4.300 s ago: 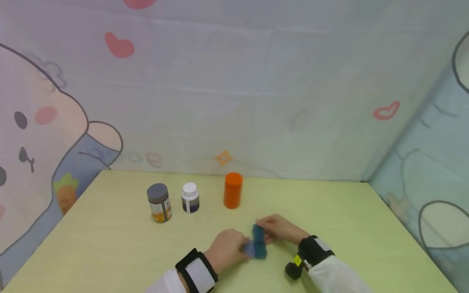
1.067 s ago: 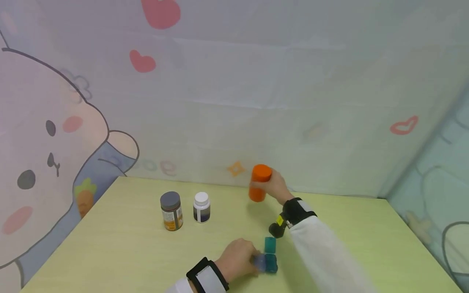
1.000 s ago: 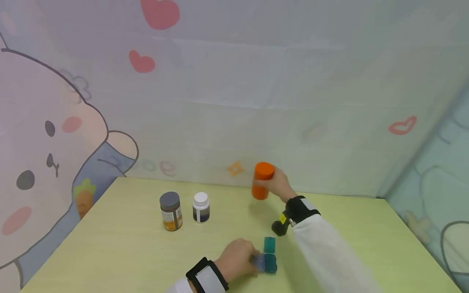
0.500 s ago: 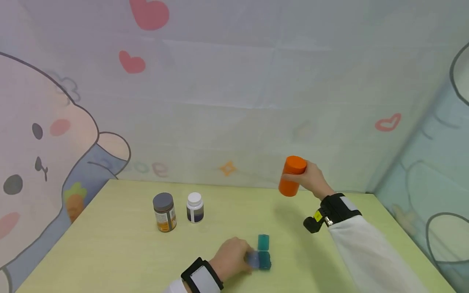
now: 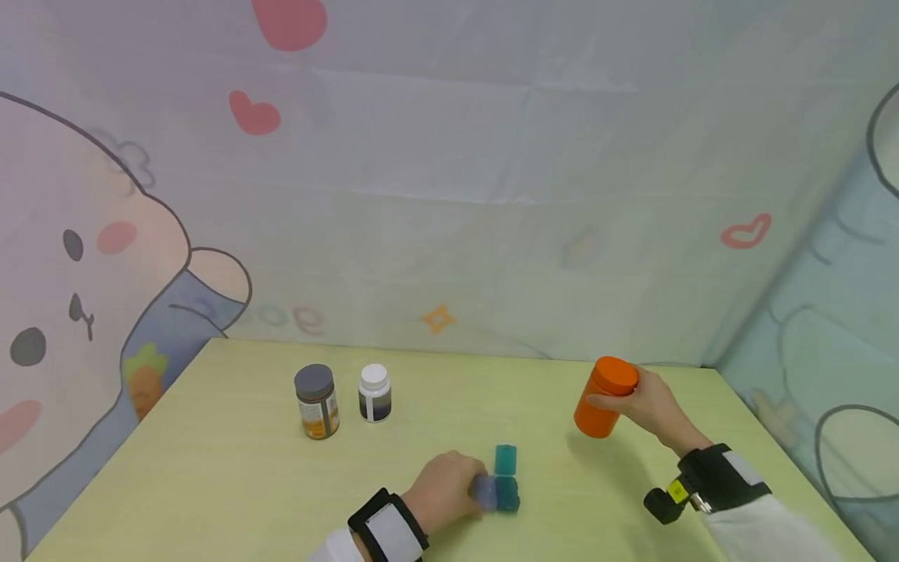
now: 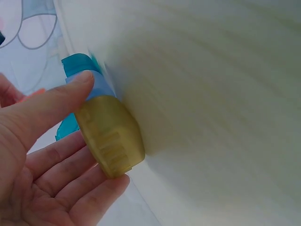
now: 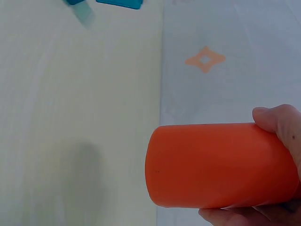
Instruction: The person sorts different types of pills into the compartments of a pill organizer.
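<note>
My left hand point(image 5: 448, 490) grips a small pill organizer point(image 6: 113, 134) low over the table, thumb on its blue section and fingers beneath. Its yellow compartment faces the left wrist camera and is hidden behind the hand in the head view. At the right end the teal compartment point(image 5: 508, 495) has its lid point(image 5: 506, 460) swung open, away from me. To the right, my right hand point(image 5: 655, 407) holds an orange bottle point(image 5: 597, 400) round its upper part, orange cap on. The bottle tilts slightly, its base above the table, and its smooth side fills the right wrist view point(image 7: 216, 165).
A jar with a grey lid point(image 5: 316, 401) and a smaller white-capped bottle point(image 5: 375, 393) stand upright at the back left of the pale yellow table point(image 5: 211, 484). A printed cloth point(image 5: 492, 195) hangs behind the table's far edge.
The teal lid has been opened. My right hand has left it, lifted the orange bottle from the back of the table, carried it right and lowered it. My left hand keeps hold of the organizer.
</note>
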{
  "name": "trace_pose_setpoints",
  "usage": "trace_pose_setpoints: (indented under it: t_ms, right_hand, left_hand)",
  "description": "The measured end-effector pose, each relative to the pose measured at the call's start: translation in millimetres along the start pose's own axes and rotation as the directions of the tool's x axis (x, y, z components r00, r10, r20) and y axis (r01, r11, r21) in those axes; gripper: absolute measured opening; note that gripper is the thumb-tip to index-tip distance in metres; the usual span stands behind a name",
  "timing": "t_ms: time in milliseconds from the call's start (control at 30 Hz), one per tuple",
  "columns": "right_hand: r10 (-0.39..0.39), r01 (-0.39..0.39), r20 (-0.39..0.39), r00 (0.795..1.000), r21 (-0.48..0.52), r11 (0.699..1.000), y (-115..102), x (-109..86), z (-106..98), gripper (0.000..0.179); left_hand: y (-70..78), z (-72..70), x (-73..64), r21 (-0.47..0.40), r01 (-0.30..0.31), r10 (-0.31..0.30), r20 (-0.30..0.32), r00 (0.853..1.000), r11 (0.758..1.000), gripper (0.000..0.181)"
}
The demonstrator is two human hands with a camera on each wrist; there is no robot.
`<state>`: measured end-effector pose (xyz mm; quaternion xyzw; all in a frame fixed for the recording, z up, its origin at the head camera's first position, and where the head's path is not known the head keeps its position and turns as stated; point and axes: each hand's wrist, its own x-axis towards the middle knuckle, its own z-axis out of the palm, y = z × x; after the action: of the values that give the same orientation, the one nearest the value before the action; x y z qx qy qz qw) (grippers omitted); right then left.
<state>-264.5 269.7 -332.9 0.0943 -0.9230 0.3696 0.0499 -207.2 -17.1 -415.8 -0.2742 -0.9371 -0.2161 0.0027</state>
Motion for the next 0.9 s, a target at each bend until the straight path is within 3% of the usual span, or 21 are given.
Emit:
trace_pose_setpoints:
  t_ms: [200,533,733,900]
  right_hand:
    - [0.044,-0.044,0.019,0.999,0.010,0.999,5.8,-23.8,8.0,0.052]
    - [0.081,-0.082,0.066,0.995,0.024,0.996,-4.7,-50.3,15.4,0.055]
    - [0.052,-0.059,0.104,0.993,0.065,0.996,-16.1,-63.8,16.8,0.053]
    - [0.002,-0.020,0.156,0.988,0.119,0.993,-30.6,-73.6,19.8,0.051]
  left_hand:
    - [-0.5,1.5,0.5,0.023,-0.008,0.008,-0.011,1.000,1.000,0.024]
    - [1.0,2.8,-0.4,0.032,-0.022,0.024,-0.041,0.999,0.999,0.024]
    - [5.6,-0.5,-3.0,0.037,0.010,-0.008,-0.054,0.999,0.999,0.050]
    - [11.9,-4.2,-2.9,-0.063,0.040,-0.041,-0.020,0.999,0.997,0.067]
